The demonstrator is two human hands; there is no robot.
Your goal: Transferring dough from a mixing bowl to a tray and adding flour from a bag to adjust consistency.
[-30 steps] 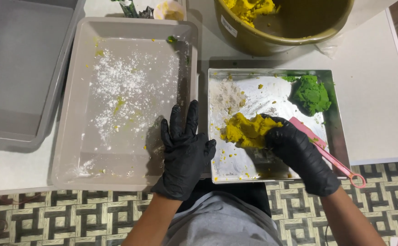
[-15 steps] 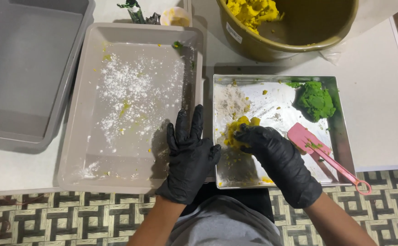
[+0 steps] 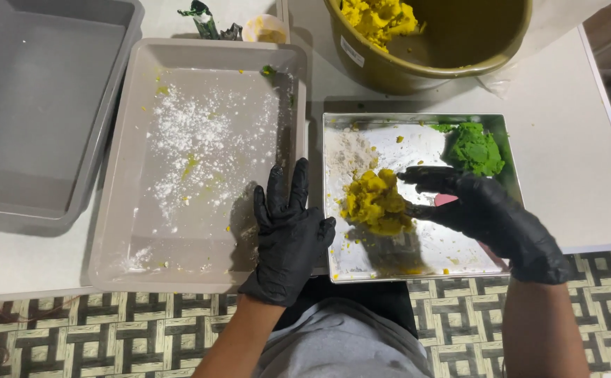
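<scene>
- Yellow dough lump [image 3: 377,203] sits mid steel tray [image 3: 417,262], right hand [image 3: 484,213] cupping it from 3 o'clock, fingers loosely curled.
- Left hand [image 3: 290,231] open, flat at 9 o'clock on beige tray [image 3: 109,231] rim.
- Green dough [image 3: 474,148] at 1 o'clock.
- Olive bucket [image 3: 403,73] at 12 o'clock on tabletop [image 3: 571,140].

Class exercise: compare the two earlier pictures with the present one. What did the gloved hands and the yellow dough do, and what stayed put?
The right hand in a black glove let go of the pink scraper, now mostly hidden beneath it, and pushed the lump of yellow dough leftward across the shiny metal tray. The left hand in a black glove stayed flat on the floured beige plastic tray; the green dough lump and olive bucket did not move.
</scene>
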